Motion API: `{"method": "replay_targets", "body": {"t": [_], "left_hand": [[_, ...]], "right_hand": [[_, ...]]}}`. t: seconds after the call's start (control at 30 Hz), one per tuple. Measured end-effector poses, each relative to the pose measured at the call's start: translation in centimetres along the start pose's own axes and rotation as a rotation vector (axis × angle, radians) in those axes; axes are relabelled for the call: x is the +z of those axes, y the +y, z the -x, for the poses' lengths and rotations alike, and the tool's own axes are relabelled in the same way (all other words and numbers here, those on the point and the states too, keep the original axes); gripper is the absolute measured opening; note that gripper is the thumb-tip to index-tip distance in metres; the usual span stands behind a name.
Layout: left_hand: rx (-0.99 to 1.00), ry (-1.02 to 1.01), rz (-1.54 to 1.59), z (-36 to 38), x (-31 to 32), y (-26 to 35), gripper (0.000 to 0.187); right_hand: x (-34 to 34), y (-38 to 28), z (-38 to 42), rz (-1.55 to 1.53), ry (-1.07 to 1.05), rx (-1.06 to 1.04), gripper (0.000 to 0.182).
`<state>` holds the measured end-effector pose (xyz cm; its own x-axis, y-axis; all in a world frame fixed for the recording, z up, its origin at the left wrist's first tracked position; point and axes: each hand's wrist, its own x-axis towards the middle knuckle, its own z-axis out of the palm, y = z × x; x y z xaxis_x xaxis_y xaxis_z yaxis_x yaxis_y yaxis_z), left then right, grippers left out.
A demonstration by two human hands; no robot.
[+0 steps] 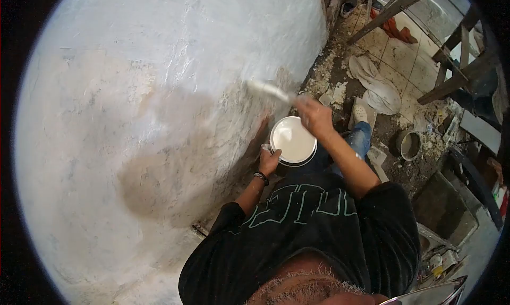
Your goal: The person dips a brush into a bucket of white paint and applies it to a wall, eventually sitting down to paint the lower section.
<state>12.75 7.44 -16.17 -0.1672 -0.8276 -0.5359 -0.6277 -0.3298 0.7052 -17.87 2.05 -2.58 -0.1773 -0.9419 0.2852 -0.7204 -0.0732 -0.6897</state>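
My right hand (315, 117) is closed around the handle of a paintbrush (270, 89), smeared by motion, its pale head over the rough lower part of the wall (196, 34). Below and between my hands is a round paint bucket (293, 140) with creamy white paint inside. At its left side my left hand (270, 160) grips the rim, with the thumb on top and the fingers mostly hidden. Whitish, wet-looking paint covers much of the wall, while brownish patches show around the middle.
Wooden trestle legs (396, 13) stand at the upper right, near a red cloth (398, 31). A whitish cloth (374, 84) lies on the dirty tiles by my shoe (359, 112). Plaster rubble and a small bucket (408, 145) lie to my right, beside a grey tub (445, 209).
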Motion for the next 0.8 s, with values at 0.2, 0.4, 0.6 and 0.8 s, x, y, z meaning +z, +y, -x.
{"method": "replay_targets", "body": {"t": [0.2, 0.4, 0.6, 0.8], "left_hand": [[-0.017, -0.034, -0.018, 1.0, 0.0, 2.9, 0.032], [-0.004, -0.040, -0.069, 1.8, -0.1, 5.7, 0.029], [0.079, -0.023, 0.005, 1.5, 0.5, 4.2, 0.035], [-0.018, -0.030, 0.032, 2.5, 0.4, 6.9, 0.031]], "right_hand": [[3.1, 1.5, -0.6, 0.014, 0.072, -0.008, 0.046], [1.3, -1.1, 0.8, -0.160, 0.185, 0.001, 0.039], [2.2, -4.2, 0.3, -0.104, 0.061, -0.065, 0.042], [-2.4, -5.5, -0.5, -0.353, 0.015, 0.190, 0.039]]}}
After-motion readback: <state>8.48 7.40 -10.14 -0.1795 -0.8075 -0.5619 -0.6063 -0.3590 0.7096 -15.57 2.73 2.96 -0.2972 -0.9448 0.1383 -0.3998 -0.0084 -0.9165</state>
